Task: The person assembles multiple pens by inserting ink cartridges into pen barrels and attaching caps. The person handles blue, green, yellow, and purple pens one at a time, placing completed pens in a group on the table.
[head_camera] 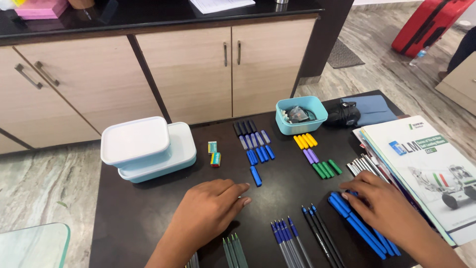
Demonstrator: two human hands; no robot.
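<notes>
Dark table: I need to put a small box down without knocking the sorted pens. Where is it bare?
Bare patches on the dark table: the front left, between the stacked white containers and the left hand, and the strip between the blue caps and the green caps. It is crowded by the right hand, on the blue pens.

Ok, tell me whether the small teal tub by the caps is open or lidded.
Open: the small teal tub has no lid, and dark odds and ends show inside.

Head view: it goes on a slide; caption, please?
Left hand flat on dark table, right hand on blue pens, sorted pen caps beyond.
</notes>
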